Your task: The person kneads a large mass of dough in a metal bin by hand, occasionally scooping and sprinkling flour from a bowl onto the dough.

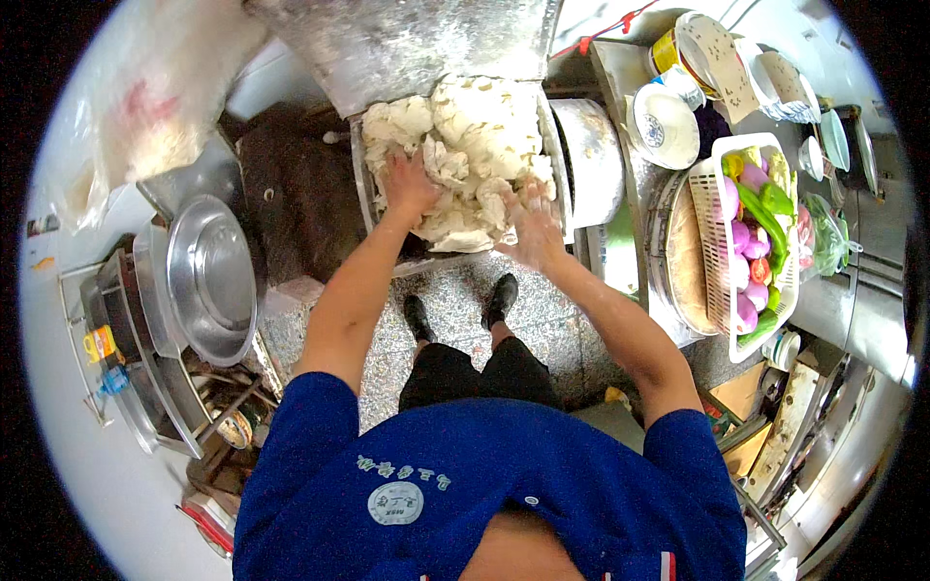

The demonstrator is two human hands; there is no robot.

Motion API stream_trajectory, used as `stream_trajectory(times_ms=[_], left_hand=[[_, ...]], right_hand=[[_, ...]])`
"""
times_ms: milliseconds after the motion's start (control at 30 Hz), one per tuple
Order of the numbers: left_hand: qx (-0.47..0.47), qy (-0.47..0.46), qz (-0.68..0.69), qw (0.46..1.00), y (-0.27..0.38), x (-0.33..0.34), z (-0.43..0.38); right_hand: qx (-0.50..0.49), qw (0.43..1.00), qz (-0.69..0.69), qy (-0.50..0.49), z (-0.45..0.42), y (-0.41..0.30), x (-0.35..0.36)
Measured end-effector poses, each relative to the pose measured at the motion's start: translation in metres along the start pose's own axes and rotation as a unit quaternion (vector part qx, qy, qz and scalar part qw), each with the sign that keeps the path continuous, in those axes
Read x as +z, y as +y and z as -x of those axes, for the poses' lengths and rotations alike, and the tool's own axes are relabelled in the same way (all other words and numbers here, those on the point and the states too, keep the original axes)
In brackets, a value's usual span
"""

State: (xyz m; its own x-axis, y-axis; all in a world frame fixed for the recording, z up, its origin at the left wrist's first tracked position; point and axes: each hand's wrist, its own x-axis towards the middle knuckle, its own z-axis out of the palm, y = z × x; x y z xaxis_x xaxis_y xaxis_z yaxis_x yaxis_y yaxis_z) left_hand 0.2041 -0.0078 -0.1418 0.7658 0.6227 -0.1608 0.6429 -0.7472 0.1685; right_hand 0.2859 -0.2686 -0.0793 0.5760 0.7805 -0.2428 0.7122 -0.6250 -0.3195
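Note:
Large, pale lumps of dough (490,123) fill a rectangular metal trough (558,156), some of them torn and ragged. My left hand (410,185) lies on the dough at the left side, its fingertips partly sunk out of sight among the lumps. Over the near right part of the trough, my right hand (536,229) is spread with its fingers apart and touching the dough. White flour or dough coats its fingers. Behind the trough rises a worn metal lid (436,43), tilted up.
A white metal drum (592,163) adjoins the trough's right side. Further right, a white plastic basket (716,240) of onions and green peppers stands by bowls (662,127). A large steel basin (211,279) leans at the left. Speckled floor (458,312) lies under my feet.

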Motion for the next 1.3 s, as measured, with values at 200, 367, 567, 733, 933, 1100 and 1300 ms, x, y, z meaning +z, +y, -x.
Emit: stream_trajectory(times_ms=[200,367,567,733,933,1100,1300], left_hand=[[0.105,0.043,0.133,0.985,-0.058,-0.028,0.048],[0.064,0.193,0.222,0.954,-0.084,-0.023,0.126],[-0.310,0.059,0.389,0.865,-0.152,0.112,0.148],[-0.189,-0.228,0.187,0.937,-0.177,0.162,0.120],[0.020,-0.172,0.058,0.983,-0.221,0.226,0.112],[-0.012,-0.235,0.176,0.956,-0.240,0.239,0.079],[-0.053,-0.210,0.237,0.947,-0.261,0.273,0.074]], right_hand=[[0.035,0.995,0.096,0.008,-0.052,-0.035,-0.003],[0.030,0.985,0.161,0.046,-0.072,-0.035,0.023],[0.032,0.987,0.156,0.018,-0.082,-0.029,0.054],[0.054,0.992,0.110,-0.026,-0.085,-0.031,0.042],[0.018,0.995,-0.018,-0.093,-0.065,-0.009,0.008],[-0.073,0.991,-0.017,0.108,-0.052,-0.034,0.001],[-0.068,0.977,-0.028,0.199,-0.110,-0.022,-0.011]])
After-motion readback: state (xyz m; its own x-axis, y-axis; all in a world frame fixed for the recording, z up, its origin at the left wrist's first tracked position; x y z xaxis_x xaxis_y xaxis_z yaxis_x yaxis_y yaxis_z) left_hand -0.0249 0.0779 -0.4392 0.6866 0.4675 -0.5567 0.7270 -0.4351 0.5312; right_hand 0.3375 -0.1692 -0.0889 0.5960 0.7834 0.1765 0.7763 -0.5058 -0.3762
